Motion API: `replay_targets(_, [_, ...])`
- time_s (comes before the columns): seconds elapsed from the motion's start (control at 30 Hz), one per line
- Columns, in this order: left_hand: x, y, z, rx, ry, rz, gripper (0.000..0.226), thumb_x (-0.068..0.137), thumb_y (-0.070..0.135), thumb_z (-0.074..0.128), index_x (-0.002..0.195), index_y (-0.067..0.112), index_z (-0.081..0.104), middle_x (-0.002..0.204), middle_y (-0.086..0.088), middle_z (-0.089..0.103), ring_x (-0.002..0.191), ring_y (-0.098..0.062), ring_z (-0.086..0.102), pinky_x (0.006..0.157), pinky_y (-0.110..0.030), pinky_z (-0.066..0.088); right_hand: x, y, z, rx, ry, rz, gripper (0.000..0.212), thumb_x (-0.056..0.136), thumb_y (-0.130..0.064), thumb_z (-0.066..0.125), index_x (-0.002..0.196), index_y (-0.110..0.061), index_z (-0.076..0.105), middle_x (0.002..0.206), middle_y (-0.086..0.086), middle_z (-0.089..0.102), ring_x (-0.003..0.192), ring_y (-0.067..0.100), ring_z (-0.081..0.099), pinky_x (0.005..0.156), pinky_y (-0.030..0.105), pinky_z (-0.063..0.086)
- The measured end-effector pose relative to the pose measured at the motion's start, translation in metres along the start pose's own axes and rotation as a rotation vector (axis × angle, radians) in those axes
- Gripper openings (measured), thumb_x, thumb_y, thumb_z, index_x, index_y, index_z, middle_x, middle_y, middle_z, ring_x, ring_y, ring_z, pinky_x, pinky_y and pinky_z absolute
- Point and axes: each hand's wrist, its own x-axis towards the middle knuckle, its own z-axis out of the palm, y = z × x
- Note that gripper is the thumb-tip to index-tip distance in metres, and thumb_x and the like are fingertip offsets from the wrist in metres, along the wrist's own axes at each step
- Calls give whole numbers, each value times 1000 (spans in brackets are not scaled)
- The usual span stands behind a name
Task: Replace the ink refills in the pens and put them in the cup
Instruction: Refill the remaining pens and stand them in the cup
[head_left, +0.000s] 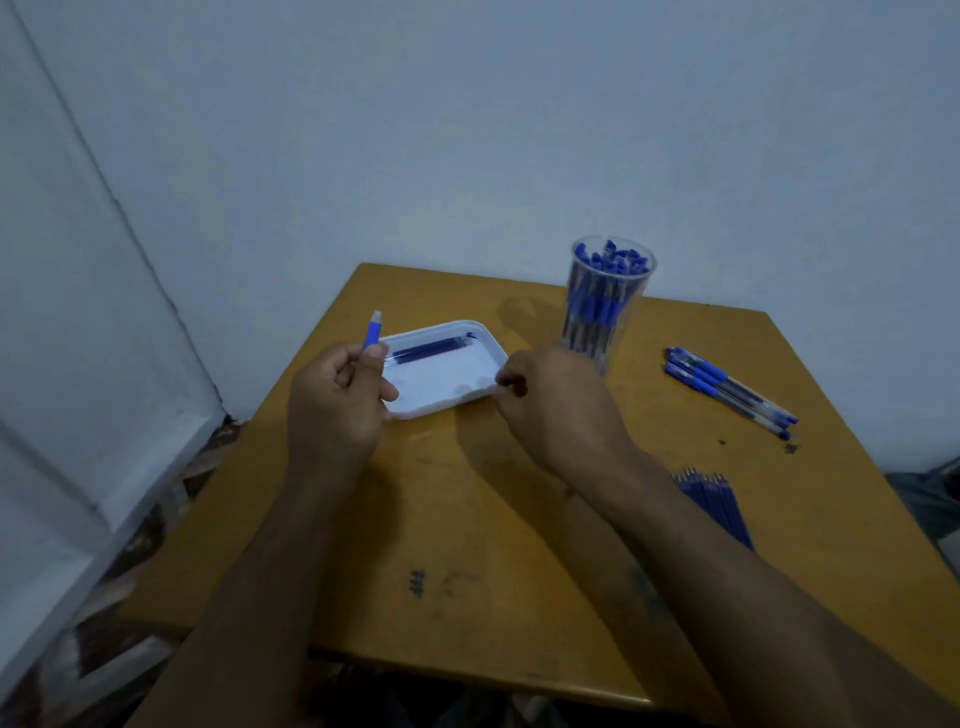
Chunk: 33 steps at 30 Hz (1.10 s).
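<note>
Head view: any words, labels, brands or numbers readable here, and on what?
None can be read.
Pens in the cup and loose pens: any print too small and blurred.
Table: a dark mark near the front, not legible as text.

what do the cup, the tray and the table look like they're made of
Cup: clear plastic, probably; the pens show through its wall. Tray: white, smooth, with a thin raised rim, likely plastic or foam. Table: yellowish wood or laminate, matte, scuffed and ink-marked.
</note>
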Motion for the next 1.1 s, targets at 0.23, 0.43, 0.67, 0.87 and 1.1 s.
replay_targets(0.23, [37,-19,-32,71,208,-148,21,100,35,59,82,28,68,75,2,71,66,-16,63,72,-46,59,84,-47,55,-137,-145,-86,28,95,-12,62,120,-21,72,116,6,67,102,25,63,73,31,49])
replay_targets(0.43, [46,-23,-45,106,236,-156,24,99,36,63,78,26,65,76,-5,70,70,-22,63,78,-54,60,104,-48,71,-186,-207,-128,27,94,-4,55,111,-14,73,113,9,68,99,24,63,73,32,50])
replay_targets(0.67, [48,-17,-41,88,230,-194,15,97,36,66,93,22,70,81,5,70,77,-15,65,85,-46,60,109,-49,76,-162,-188,-132,21,93,-8,59,108,-11,74,107,9,69,81,17,53,67,29,46])
replay_targets(0.87, [47,-16,-40,75,229,-198,26,98,34,65,109,13,74,83,5,70,75,-10,63,79,-37,57,125,-49,78,-235,-251,-185,16,92,-11,60,102,-10,72,107,10,66,88,22,59,71,33,51])
replay_targets(1.1, [47,-18,-40,79,207,-188,27,99,34,64,104,9,74,76,4,66,68,-10,58,66,-27,46,130,-47,79,-287,-323,-266,15,98,-17,57,108,-11,67,114,10,59,90,19,53,77,33,49])
